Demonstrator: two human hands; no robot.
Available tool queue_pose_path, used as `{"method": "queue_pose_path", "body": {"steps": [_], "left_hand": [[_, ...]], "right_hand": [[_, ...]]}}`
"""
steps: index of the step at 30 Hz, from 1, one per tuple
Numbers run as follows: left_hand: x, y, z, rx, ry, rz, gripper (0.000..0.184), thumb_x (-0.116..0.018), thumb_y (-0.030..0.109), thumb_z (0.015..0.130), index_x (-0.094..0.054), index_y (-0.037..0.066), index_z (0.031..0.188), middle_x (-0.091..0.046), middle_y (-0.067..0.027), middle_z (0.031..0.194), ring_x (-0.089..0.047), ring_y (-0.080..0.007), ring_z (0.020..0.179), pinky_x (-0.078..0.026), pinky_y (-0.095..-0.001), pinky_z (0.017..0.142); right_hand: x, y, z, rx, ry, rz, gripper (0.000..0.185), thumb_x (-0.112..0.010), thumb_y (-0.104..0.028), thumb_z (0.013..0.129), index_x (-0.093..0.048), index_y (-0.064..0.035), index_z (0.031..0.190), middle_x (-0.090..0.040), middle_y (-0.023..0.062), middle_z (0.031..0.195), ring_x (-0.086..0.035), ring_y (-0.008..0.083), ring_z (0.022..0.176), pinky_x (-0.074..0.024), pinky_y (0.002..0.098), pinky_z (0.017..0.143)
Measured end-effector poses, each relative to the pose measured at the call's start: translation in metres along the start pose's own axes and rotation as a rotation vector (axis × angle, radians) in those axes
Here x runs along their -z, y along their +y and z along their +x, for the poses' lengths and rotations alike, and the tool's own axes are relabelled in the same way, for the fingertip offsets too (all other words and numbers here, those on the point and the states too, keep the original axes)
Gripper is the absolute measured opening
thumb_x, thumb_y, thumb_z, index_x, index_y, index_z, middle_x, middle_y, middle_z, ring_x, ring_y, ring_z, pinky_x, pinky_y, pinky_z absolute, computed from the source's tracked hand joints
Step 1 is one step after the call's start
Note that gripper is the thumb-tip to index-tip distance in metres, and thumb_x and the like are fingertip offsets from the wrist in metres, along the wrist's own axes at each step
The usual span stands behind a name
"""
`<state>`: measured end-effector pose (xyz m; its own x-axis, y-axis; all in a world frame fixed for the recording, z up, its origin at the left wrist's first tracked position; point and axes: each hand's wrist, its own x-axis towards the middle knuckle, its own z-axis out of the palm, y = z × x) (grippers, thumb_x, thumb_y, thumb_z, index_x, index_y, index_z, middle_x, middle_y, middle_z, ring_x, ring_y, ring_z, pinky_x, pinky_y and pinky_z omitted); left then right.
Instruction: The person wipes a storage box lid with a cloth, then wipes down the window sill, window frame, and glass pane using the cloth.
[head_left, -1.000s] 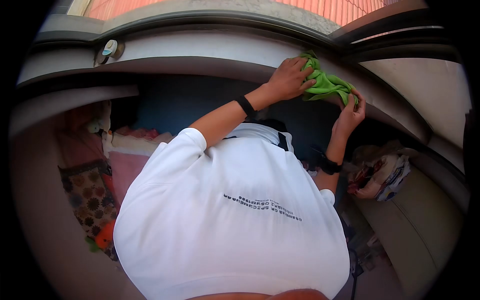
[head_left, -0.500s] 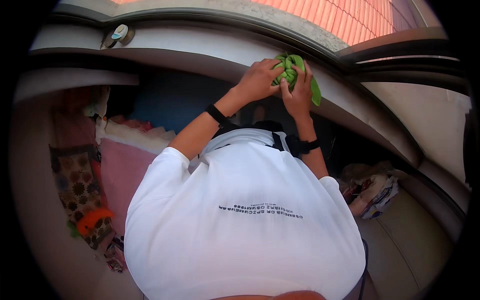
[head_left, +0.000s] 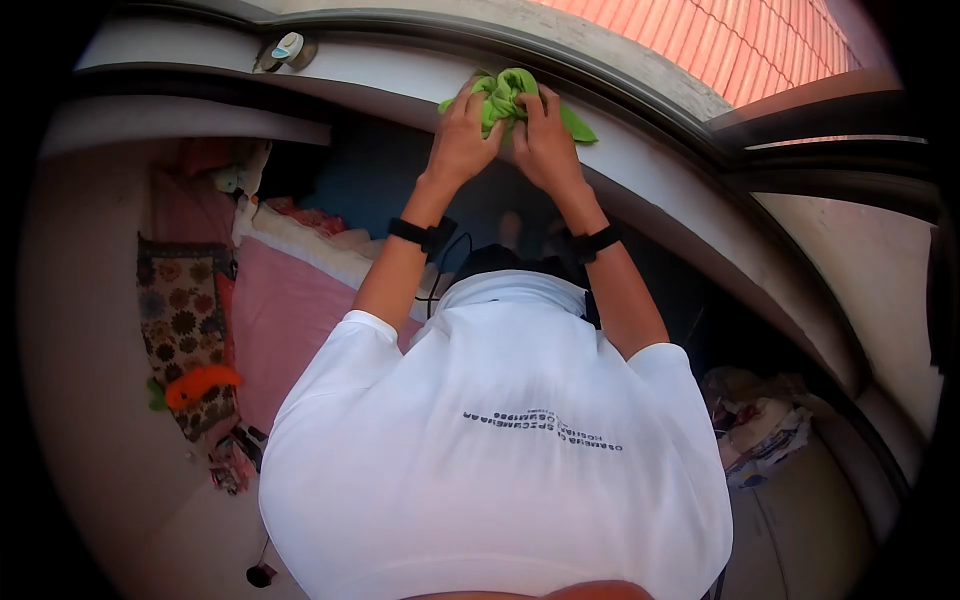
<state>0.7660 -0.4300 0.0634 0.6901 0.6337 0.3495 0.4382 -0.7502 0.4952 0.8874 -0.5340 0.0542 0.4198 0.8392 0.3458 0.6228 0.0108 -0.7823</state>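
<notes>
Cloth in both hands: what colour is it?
The cloth is bright green, best seen in the head view.

**Upside-down print on a white shirt** [head_left: 500, 500]

Dark lettering [head_left: 545, 430] ran upside down across the shirt in blurred lines. "SPICY" could be made out within one line, and "1986" seemed to end another; the smallest line was too blurred to read.

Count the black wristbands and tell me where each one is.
2. One black wristband circles the left wrist; another black wristband circles the right wrist. Both are in plain view.
</notes>
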Motion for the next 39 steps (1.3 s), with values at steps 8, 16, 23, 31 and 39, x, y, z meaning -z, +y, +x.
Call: {"method": "queue_pose_path", "body": {"steps": [8,16,23,31,39], "left_hand": [[-0.073,0.118,-0.016,-0.425,-0.339,-0.326,0.056,-0.073,0.021,0.082,-0.051,-0.002,0.129,-0.049,-0.0253,0.14,-0.05,-0.043,0.127,-0.041,-0.0487,0.107],[-0.153,0.204,-0.036,-0.678,-0.476,-0.532,0.05,-0.066,0.001,0.079,-0.053,-0.001,0.127,-0.043,-0.0227,0.147,-0.045,-0.0415,0.134,-0.04,-0.0483,0.109],[-0.103,0.113,-0.003,-0.746,-0.542,-0.528,0.056,-0.067,0.001,0.078,-0.049,0.004,0.131,-0.047,-0.0192,0.145,-0.053,-0.0386,0.125,-0.045,-0.0445,0.103],[0.011,-0.056,0.011,-0.382,-0.31,-0.616,0.059,-0.073,0.002,0.081,-0.047,0.007,0.133,-0.059,-0.0219,0.129,-0.056,-0.0431,0.117,-0.048,-0.0474,0.097],[0.073,-0.127,0.028,-0.157,-0.335,-0.5,0.067,-0.077,0.007,0.081,-0.044,0.009,0.139,-0.062,-0.0223,0.121,-0.059,-0.0444,0.111,-0.048,-0.0477,0.094]], "right_hand": [[0.113,0.024,-0.129,-0.248,0.284,-0.364,0.04,-0.064,-0.001,0.083,-0.048,-0.003,0.119,-0.045,0.0244,0.135,-0.056,0.0479,0.114,-0.0493,0.0515,0.092],[0.222,0.054,-0.178,-0.676,0.501,-0.563,0.031,-0.068,0.003,0.079,-0.056,0.0022,0.108,-0.056,0.0218,0.103,-0.058,0.0445,0.099,-0.0473,0.0465,0.085],[0.127,0.021,-0.142,-0.663,0.524,-0.404,0.042,-0.066,-0.001,0.082,-0.059,0.0048,0.123,-0.059,0.0235,0.106,-0.06,0.0446,0.101,-0.0483,0.0479,0.086],[-0.018,-0.031,-0.023,-0.565,0.168,0.086,0.044,-0.068,-0.014,0.089,-0.061,0.0032,0.129,-0.064,0.0178,0.1,-0.063,0.026,0.073,-0.0513,0.0347,0.068],[-0.083,-0.066,0.052,-0.63,-0.012,0.572,0.066,-0.063,-0.027,0.1,-0.035,-0.0028,0.154,-0.066,0.0079,0.104,-0.064,0.0122,0.079,-0.0506,0.0252,0.068]]}}
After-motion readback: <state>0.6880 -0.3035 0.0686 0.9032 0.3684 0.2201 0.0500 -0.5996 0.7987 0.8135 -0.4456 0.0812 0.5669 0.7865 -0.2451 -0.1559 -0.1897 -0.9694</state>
